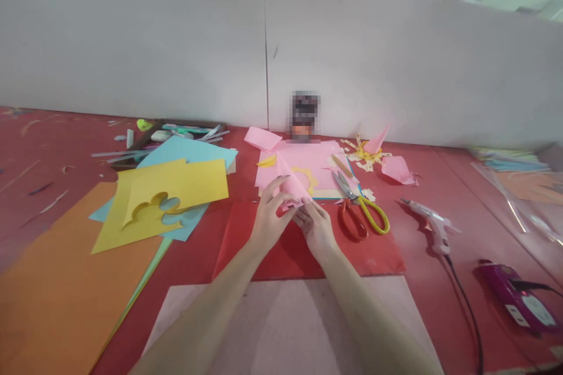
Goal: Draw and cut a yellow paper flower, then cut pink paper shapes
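Both my hands hold a pink paper cone [291,180], its tip pointing up and away from me. My left hand [270,217] grips the cone's left side and lower edge with curled fingers. At the lower right edge, my right hand [317,227] pinches the paper. Behind the cone lie pink sheets [323,155] with a yellow scalloped paper ring [311,176] on them. To the right of my hands rest scissors [358,199] with one red and one yellow handle. A finished-looking pink cone on a yellow paper piece [373,146] stands farther back.
Yellow cut paper [167,181], blue sheets [193,155] and orange paper [79,269] lie at left, before a tray of supplies [176,132]. A glue gun [433,222] with its cord and a purple power strip [519,296] are at right. A white partition [176,41] stands behind.
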